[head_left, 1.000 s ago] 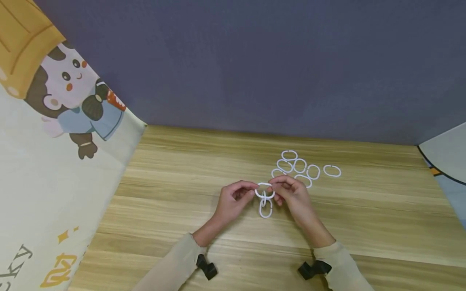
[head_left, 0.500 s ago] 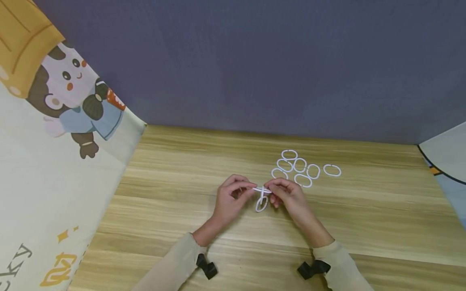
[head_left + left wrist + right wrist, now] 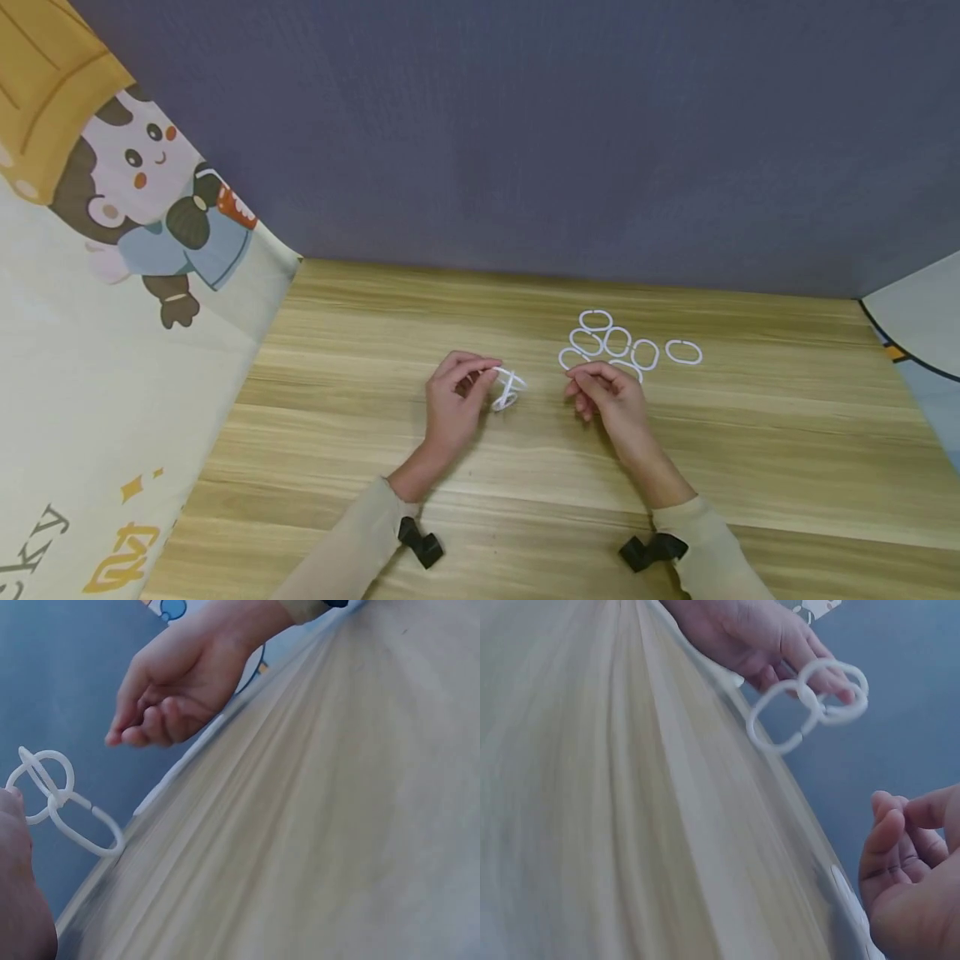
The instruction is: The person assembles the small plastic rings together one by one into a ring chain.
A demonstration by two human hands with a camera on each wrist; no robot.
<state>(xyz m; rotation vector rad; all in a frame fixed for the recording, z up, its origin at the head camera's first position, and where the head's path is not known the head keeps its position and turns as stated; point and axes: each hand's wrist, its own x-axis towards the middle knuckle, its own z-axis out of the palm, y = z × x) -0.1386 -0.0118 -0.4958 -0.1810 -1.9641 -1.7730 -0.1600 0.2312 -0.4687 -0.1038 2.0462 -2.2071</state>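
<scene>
My left hand (image 3: 453, 404) pinches the top of a short chain of white plastic links (image 3: 509, 387) between thumb and fingertips. Three open-gapped oval links hang together in the air above the table; the left wrist view shows the lowest link (image 3: 88, 832) dangling from the others. To the right, my right hand (image 3: 611, 404) hovers in front of the loose links, its fingers loosely curled and its thumb close to the index fingertip. Nothing shows between those fingers (image 3: 889, 832) in the right wrist view.
Several loose white links (image 3: 617, 341) lie in a cluster on the wooden table (image 3: 360, 333), partly behind my right hand. One link (image 3: 684, 352) lies apart at their right. A dark blue-grey panel (image 3: 525, 150) rises at the table's back, and a printed wall (image 3: 112, 350) borders the left.
Both hands held the chain's top link before. My right hand has let go and shifted slightly right, while my left hand has carried the chain to the left.
</scene>
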